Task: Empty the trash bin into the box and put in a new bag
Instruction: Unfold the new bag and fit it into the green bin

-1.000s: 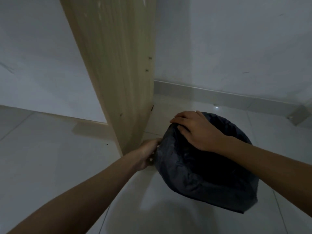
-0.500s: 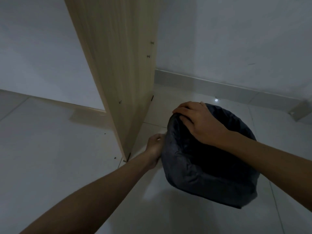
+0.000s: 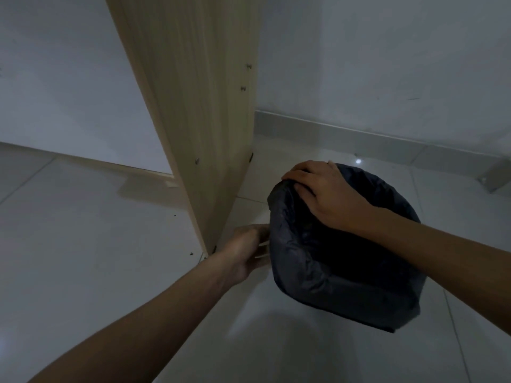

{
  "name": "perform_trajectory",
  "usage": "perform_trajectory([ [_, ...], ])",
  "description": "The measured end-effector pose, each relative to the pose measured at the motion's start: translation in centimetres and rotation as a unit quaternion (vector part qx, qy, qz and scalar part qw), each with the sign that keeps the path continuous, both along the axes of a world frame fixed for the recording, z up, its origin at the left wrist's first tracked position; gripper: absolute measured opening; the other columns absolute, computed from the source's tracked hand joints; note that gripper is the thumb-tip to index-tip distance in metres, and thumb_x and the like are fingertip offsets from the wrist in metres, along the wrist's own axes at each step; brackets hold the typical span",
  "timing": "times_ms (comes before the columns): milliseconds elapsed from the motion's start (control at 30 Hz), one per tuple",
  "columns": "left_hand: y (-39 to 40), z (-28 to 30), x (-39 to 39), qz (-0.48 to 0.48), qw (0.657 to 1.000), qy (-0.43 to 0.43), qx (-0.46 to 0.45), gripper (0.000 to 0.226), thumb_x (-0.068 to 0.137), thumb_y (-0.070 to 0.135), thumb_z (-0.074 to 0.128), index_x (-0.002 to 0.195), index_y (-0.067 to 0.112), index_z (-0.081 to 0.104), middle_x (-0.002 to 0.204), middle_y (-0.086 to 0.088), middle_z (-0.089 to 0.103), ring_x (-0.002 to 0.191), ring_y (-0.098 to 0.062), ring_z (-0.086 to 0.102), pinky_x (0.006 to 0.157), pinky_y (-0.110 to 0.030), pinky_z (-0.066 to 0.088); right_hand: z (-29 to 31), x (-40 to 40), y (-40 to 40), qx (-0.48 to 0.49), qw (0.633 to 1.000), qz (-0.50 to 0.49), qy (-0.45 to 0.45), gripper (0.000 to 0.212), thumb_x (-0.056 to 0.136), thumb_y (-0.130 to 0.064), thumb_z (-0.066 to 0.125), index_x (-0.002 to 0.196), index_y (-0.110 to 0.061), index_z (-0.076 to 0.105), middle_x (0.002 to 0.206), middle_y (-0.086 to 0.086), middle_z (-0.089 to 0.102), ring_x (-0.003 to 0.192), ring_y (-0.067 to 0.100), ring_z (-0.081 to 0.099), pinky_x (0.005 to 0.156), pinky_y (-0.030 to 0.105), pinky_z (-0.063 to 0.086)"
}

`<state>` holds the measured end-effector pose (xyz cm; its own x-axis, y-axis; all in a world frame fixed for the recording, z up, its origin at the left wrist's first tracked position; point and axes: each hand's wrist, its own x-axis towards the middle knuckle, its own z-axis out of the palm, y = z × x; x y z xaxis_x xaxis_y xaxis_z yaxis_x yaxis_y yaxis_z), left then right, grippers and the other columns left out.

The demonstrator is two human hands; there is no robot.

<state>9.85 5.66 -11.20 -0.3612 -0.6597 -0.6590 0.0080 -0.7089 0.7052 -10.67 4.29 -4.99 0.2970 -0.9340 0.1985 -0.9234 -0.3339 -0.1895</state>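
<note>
- Glossy pale floor tiles (image 3: 83, 258) run to a white wall with a grey skirting; a tall light-wood furniture panel (image 3: 193, 106) stands on them.
- Just beside the panel's foot, the round trash bin lined with a crinkled black plastic bag (image 3: 345, 272) sits on the floor.
- Right hand (image 3: 329, 192) curls over the far rim, grasping bag and edge, probably to steady it.
- Left hand (image 3: 246, 252) touches the bin's near-left side; its fingers are hidden, so whether it grips cannot be told.

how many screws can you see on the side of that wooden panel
3 small metal screws: two near the light wooden panel's back edge, high up, one lower, mid-panel. Others may be out of view.
</note>
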Motion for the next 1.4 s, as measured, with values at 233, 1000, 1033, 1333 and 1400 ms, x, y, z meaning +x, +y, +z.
perform_trajectory([
  [233,3.9,-2.4,1.0,0.091,0.996,-0.017,-0.011,0.028,0.097,0.024,0.044,0.097,0.010,0.069,0.097,-0.008,0.074,0.090,-0.025,0.068,0.070,-0.036,0.053,0.2,-0.1,0.3,0.012,1.000,0.003,-0.008,0.034,0.106,-0.029,0.046,0.136,-0.030,0.062,0.130,-0.003,0.060,0.122,0.021,0.054,0.107,0.051,0.036],
  [1000,5.3,-1.3,1.9,0.143,0.925,-0.260,-0.236,0.011,0.094,-0.001,0.050,0.092,0.010,0.052,0.084,-0.018,0.060,0.067,-0.024,0.054,0.057,-0.030,0.043,5.3,-4.9,3.7,0.057,0.982,-0.066,-0.166,0.020,0.097,-0.009,0.058,0.107,-0.018,0.073,0.102,-0.004,0.073,0.094,0.011,0.069,0.094,0.033,0.055],
  [1033,5.1,0.5,2.1,0.183,0.890,-0.267,-0.321,0.015,0.091,-0.003,0.053,0.090,0.011,0.047,0.082,-0.015,0.056,0.067,-0.023,0.050,0.057,-0.031,0.041,5.5,-5.5,4.2,0.109,0.979,-0.078,-0.155,0.021,0.095,-0.008,0.059,0.102,-0.020,0.075,0.096,-0.006,0.076,0.088,0.008,0.071,0.091,0.035,0.057],
  [1333,-3.8,10.1,-10.3,-0.562,0.460,-0.278,-0.629,0.016,0.092,0.022,0.057,0.105,0.025,0.066,0.102,0.001,0.069,0.088,-0.019,0.067,0.079,-0.037,0.058,0.2,-5.0,4.7,0.486,0.853,0.013,0.191,0.036,0.098,-0.031,0.061,0.133,-0.023,0.064,0.123,0.002,0.067,0.107,0.027,0.064,0.095,0.034,0.050],
  [1400,-3.9,8.2,-12.4,-0.728,0.244,-0.401,-0.500,0.026,0.097,0.023,0.057,0.122,0.020,0.064,0.122,-0.006,0.066,0.105,-0.026,0.066,0.089,-0.034,0.055,-4.8,-6.1,2.1,0.539,0.801,0.038,0.258,0.048,0.089,-0.044,0.063,0.136,-0.032,0.059,0.127,0.001,0.064,0.106,0.030,0.065,0.100,0.046,0.052],
])
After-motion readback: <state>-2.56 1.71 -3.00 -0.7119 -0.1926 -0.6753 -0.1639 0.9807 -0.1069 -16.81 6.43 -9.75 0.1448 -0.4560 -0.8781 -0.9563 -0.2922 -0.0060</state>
